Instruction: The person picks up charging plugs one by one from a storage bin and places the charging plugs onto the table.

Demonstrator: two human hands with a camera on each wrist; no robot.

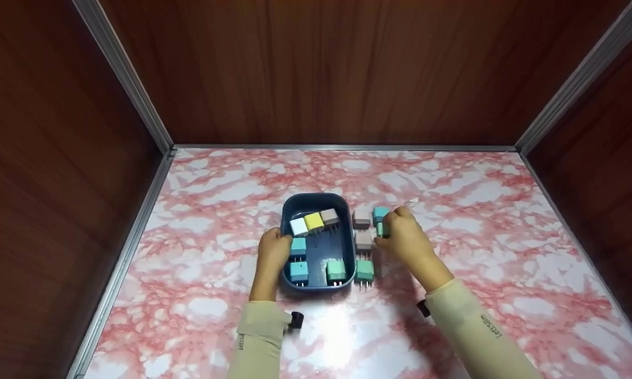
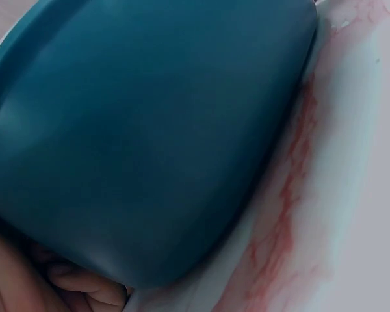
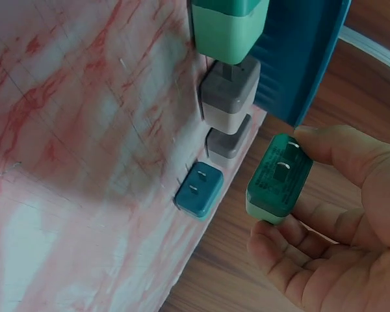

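Observation:
A dark blue tray lies on the table with several plug chargers in it. My left hand grips its left rim; in the left wrist view the tray's outer wall hides most of that hand. To the right of the tray, my right hand pinches a green two-prong charger between thumb and fingers, prongs showing in the right wrist view. Beside that hand are a blue charger, two greyish-pink chargers and another green charger, in a row along the tray's right side.
Inside the tray, white, yellow and greyish-pink chargers form a slanted row. Two blue chargers sit at its left, a light green one at lower right. Brown wooden panels enclose the red-and-white marbled table.

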